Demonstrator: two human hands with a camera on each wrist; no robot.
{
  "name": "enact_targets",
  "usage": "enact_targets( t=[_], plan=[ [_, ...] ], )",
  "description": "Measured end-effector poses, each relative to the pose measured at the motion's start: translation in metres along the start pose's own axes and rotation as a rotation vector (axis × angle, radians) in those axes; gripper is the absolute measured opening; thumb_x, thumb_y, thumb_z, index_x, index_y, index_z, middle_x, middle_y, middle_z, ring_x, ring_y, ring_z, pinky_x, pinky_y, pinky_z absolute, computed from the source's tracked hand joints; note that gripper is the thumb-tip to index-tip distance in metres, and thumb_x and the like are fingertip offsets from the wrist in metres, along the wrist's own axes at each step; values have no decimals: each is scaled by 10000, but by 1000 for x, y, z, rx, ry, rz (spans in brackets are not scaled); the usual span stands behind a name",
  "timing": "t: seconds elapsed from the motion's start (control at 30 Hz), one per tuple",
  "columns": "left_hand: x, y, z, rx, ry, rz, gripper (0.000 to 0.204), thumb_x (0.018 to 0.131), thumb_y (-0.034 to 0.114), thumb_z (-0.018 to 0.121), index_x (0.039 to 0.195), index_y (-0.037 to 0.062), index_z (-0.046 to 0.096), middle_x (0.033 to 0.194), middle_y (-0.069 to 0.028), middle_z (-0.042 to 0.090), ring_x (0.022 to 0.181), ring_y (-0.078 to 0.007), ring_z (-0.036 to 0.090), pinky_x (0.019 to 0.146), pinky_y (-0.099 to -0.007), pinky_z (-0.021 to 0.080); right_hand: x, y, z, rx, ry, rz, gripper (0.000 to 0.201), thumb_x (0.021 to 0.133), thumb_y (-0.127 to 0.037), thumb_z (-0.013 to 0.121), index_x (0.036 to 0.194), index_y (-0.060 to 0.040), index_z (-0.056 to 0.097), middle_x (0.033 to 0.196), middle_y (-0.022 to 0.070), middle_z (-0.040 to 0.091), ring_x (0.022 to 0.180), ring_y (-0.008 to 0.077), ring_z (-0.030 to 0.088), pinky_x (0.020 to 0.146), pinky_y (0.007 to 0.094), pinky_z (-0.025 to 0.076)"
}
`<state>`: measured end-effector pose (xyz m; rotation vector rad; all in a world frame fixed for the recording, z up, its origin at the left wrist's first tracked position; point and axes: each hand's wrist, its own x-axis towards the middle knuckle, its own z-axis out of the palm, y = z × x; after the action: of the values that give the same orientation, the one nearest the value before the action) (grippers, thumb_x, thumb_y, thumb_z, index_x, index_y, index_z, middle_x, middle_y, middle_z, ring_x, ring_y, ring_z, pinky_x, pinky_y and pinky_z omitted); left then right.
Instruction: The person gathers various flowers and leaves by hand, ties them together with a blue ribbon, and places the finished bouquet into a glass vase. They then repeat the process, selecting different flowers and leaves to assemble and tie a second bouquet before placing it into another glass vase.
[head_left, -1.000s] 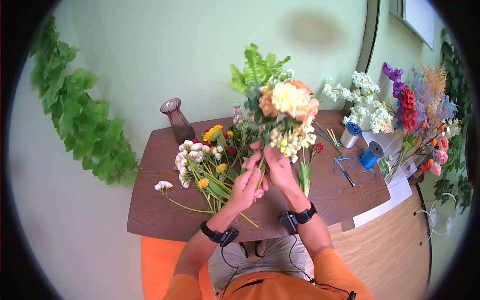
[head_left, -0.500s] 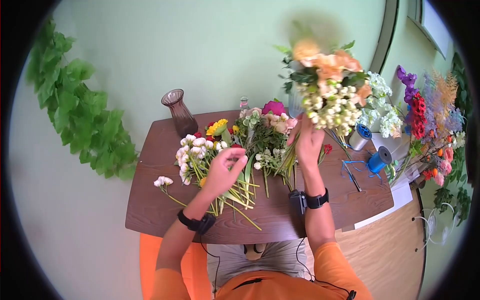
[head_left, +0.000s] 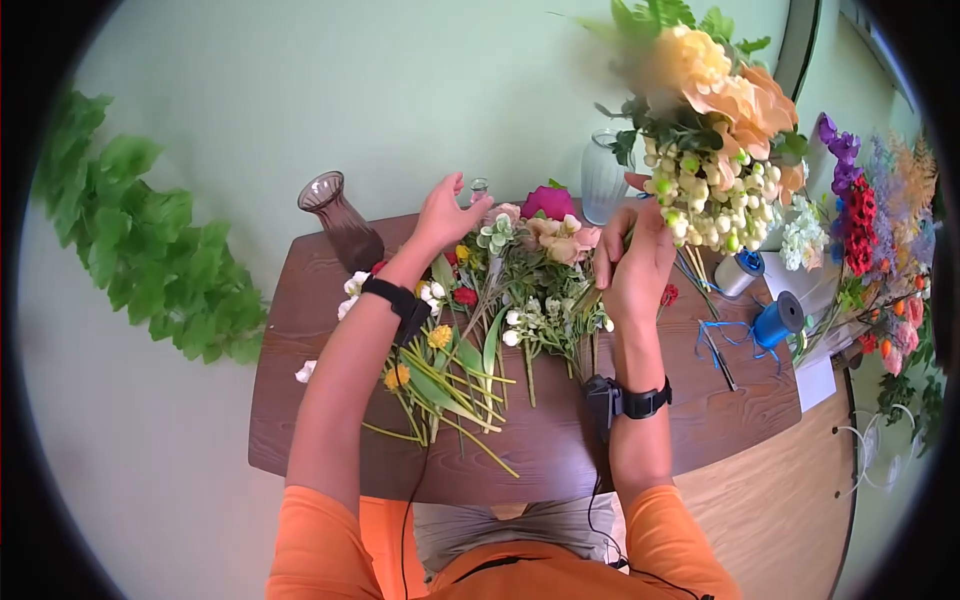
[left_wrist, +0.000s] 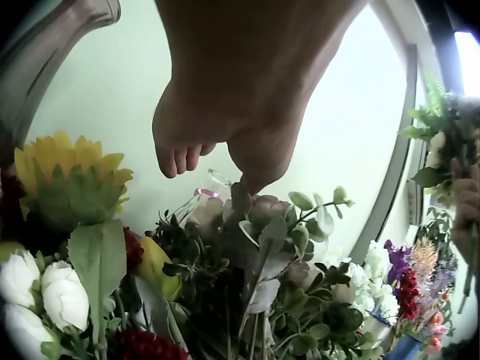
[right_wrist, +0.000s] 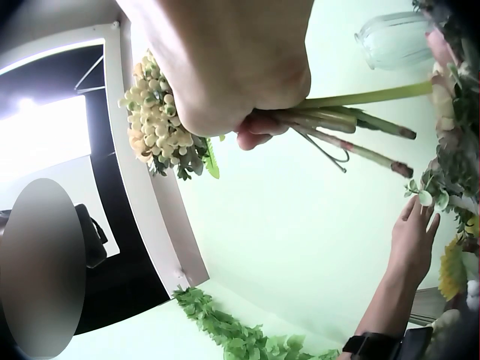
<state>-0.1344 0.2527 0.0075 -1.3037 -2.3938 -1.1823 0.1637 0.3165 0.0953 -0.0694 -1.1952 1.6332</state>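
Observation:
My right hand grips a bouquet by its stems, raised over the right part of the table. Peach and cream blooms, green leaves and a cluster of cream berries make up the bouquet. Its cut stem ends stick out below the fist in the right wrist view. My left hand reaches over the back of the table, fingers loose and holding nothing. Close to its fingertips are a small glass bottle and grey-green foliage. Beneath that arm lies a pile of loose flowers, partly hidden by it.
A purple glass vase stands back left, a clear ribbed vase at the back. At the right are a white spool, a blue ribbon spool and a dark pen-like stick. Colourful flowers stand beyond the table's right edge.
My hands have parted from together at the stems. The right hand has carried the bouquet up and right; the left has let go and moved to the back of the table.

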Motion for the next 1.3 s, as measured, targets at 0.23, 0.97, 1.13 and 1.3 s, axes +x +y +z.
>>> enact_targets(
  t=[0.23, 0.97, 1.13, 1.3],
  plan=[
    [24, -18, 24, -308, -179, -166, 548, 888, 328, 816, 1219, -77, 651, 1048, -106, 740, 966, -133, 684, 880, -282, 553, 10, 20, -17, -137, -94, 96, 404, 1111, -378, 448, 1288, -27, 540, 605, -47, 341, 413, 43, 268, 374, 234, 189],
    [-1, 65, -81, -507, 430, 206, 315, 957, 222, 745, 1174, -4, 717, 943, -11, 723, 813, -63, 585, 754, -232, 496, 6, 12, -5, -149, -100, -39, 550, 1104, -512, 345, 1300, -24, 505, 495, 23, 430, 373, 104, 408, 386, 248, 372],
    [-113, 120, -116, -413, 76, 19, 243, 966, 154, 727, 1138, -15, 702, 985, -13, 726, 840, -44, 593, 731, -203, 490, 3, 4, 0, -87, -119, 23, 597, 1101, -512, 363, 1386, -4, 493, 493, 3, 403, 371, 89, 352, 373, 239, 333],
    [-213, 143, -106, -627, -215, -16, 259, 908, 114, 769, 1131, 3, 698, 1042, -70, 740, 887, -115, 702, 792, -271, 581, -1, -8, 3, 166, -175, 163, 639, 1107, -509, 314, 1388, 46, 462, 492, -13, 352, 364, 100, 324, 367, 246, 294]
  ],
)
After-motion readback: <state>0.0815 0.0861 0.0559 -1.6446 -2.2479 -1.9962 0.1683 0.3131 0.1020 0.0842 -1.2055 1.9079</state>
